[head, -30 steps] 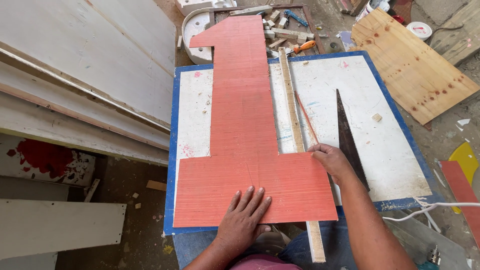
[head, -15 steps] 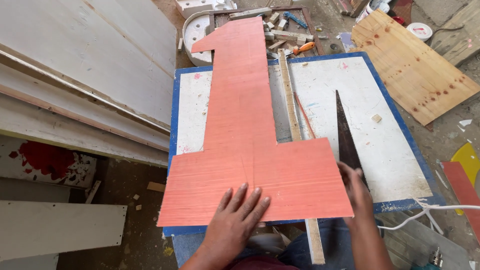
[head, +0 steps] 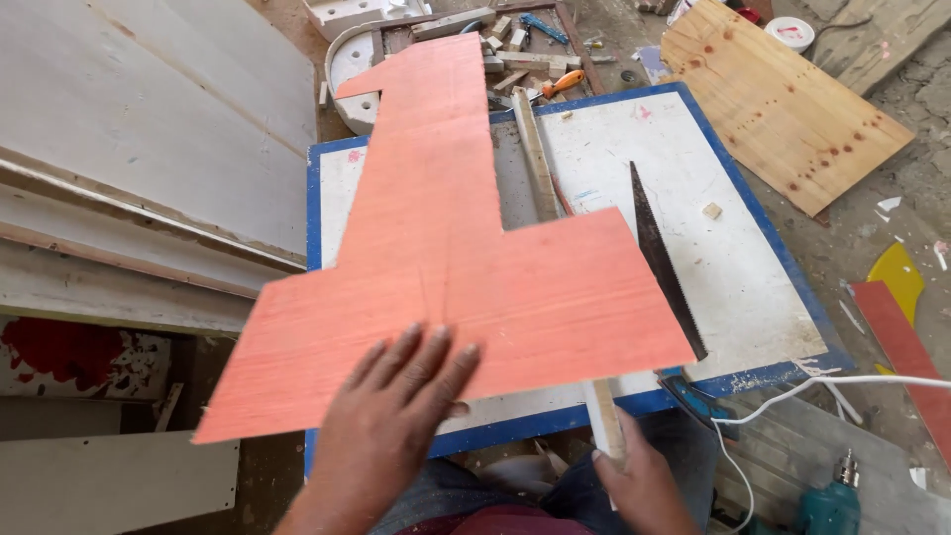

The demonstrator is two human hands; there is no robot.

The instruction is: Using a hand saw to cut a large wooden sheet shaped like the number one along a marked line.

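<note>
Orange-red board (head: 466, 267), cut flat into the shape of a big numeral one with a wide foot, lies tilted over the bench (head: 753, 287), its foot jutting past the near and left edges. Fine straight grain lines run across its matte face. The left hand (head: 391, 426) lies flat on the foot, fingers (head: 421, 362) spread and pressing down on the board. The right hand (head: 644, 485) sits low at the near edge, its fingers curled around the end of a pale wooden strip (head: 604, 421) that runs under the board; how tightly it grips I cannot tell. The bench top is white, scuffed, with a blue border. A dark handsaw (head: 659, 253) with a blue handle lies just beside the board's right edge, teeth outward. A small wood block (head: 710, 210) rests further right. Off-cuts and an orange-handled tool (head: 562, 83) clutter the far end. Pale sheets (head: 149, 149) lean at left, a knotty plywood panel (head: 783, 109) lies on the floor at right, and a white cable (head: 842, 381) trails toward a green drill (head: 832, 505)
</note>
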